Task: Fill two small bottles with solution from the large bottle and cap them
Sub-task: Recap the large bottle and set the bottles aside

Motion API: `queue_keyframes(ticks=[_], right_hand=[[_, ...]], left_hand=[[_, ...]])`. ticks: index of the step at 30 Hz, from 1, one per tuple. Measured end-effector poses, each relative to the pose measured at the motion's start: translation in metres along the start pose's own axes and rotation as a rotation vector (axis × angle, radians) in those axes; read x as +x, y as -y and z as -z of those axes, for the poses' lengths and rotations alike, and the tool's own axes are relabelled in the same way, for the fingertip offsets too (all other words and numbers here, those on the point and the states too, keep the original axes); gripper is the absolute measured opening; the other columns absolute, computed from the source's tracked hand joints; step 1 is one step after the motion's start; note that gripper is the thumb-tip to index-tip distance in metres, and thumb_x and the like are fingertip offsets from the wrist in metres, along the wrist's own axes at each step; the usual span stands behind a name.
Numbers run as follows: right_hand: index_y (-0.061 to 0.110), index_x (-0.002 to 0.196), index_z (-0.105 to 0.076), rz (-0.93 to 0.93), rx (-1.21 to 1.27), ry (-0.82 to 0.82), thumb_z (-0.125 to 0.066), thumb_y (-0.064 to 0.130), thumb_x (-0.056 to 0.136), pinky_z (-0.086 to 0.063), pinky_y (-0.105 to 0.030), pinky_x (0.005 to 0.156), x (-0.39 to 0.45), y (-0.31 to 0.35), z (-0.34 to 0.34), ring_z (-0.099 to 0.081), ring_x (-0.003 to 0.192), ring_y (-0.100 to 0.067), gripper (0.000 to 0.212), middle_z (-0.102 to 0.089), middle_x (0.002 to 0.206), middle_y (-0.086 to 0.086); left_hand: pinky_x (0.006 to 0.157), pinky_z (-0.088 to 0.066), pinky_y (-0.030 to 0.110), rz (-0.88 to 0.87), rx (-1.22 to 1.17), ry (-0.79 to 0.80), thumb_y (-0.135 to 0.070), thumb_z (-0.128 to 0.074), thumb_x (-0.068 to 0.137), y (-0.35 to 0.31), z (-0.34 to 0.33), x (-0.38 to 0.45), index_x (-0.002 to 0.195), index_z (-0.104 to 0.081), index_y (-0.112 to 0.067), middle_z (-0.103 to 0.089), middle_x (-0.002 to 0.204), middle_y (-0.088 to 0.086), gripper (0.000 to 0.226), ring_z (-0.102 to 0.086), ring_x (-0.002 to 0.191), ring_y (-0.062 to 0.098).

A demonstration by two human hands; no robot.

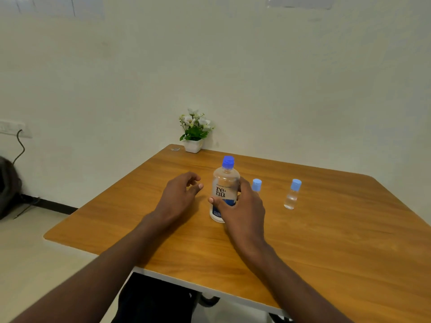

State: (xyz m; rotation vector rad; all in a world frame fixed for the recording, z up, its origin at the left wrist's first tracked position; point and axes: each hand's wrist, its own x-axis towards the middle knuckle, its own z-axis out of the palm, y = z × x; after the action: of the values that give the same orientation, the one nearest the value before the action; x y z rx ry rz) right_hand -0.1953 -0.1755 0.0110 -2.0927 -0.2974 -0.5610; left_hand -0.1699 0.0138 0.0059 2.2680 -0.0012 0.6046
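Clear large bottle [224,190] gripped by right hand [242,207]; left hand [179,197] loose.

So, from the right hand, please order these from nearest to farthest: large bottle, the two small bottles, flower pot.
1. Large bottle: held by the right hand.
2. Left small bottle: just behind its fingers.
3. Right small bottle: farther right.
4. Flower pot: table's far corner.

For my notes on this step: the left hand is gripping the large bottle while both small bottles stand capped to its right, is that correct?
Not quite: the head view shows the right hand gripping the large bottle; the left hand hovers beside it, holding nothing. Both small bottles do stand capped to its right.
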Motion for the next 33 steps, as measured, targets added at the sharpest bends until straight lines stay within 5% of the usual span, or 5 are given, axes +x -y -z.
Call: queue_keyframes(ticks=[11,20,33], right_hand=[[0.027,0.141,-0.054,-0.183,-0.001,-0.136,-0.083,0.047,0.084,-0.055,-0.042,0.094,0.073,0.001,-0.073,-0.055,0.124,-0.021,0.068,-0.065,0.131,0.007],[0.026,0.131,-0.061,-0.339,-0.013,-0.115,-0.086,0.047,0.08,-0.057,-0.046,0.094,0.152,-0.039,-0.126,-0.063,0.12,-0.025,0.06,-0.07,0.127,0.003],[0.022,0.123,-0.065,-0.473,-0.161,-0.137,-0.08,0.063,0.08,-0.057,-0.047,0.091,0.252,-0.073,-0.187,-0.066,0.111,-0.028,0.061,-0.07,0.121,-0.003]], left_hand=[[0.093,-0.05,0.033,0.065,0.174,0.057,-0.032,-0.07,0.094,0.045,-0.009,0.057,0.122,-0.069,-0.015,-0.063,0.125,0.005,0.033,-0.058,0.111,0.019],[0.102,-0.048,0.04,0.088,0.263,0.086,-0.041,-0.07,0.091,0.066,-0.021,0.109,0.115,-0.071,-0.023,-0.059,0.128,0.003,0.029,-0.051,0.122,0.023],[0.087,-0.051,0.036,0.082,0.147,0.009,-0.036,-0.07,0.093,0.094,-0.038,0.162,0.087,-0.069,-0.025,-0.058,0.103,-0.001,0.012,-0.057,0.103,0.022]])
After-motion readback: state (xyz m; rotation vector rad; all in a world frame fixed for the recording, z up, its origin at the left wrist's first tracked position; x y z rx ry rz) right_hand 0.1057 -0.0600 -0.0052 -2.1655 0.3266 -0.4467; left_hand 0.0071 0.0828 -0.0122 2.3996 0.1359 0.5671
